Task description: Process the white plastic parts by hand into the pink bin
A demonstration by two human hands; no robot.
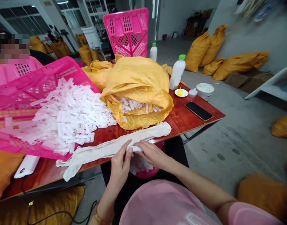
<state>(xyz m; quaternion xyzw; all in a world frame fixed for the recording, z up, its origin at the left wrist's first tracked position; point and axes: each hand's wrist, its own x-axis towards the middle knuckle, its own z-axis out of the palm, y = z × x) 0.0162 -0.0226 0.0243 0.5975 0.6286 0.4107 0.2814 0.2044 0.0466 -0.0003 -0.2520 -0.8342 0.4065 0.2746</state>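
Worktop: red-brown (178,117), its near edge just beyond both hands.
Basket: pink (71,67), tipped at the left, its left part cut off by the frame.
Sack: yellow (138,75), mouth open toward the person; how deep the contents go is hidden.
Tube pile: loose white tubes (73,109) spilling from the basket beside the sack.
Cloth: long, off-white (94,153), lying along the near edge.
Tub: pink (146,173), below the hands, holding pale pieces; mostly covered by the right hand and forearm.
Right hand: (152,153) fingers pinching the right end of the held piece.
Left hand: (121,161) thumb and fingers pinching its left end.
Held piece: white, slim (136,149), directly between the two grips, long axis running from hand to hand, neither hand nearer; fingers hide its ends, so whether it is hollow is hard to tell.
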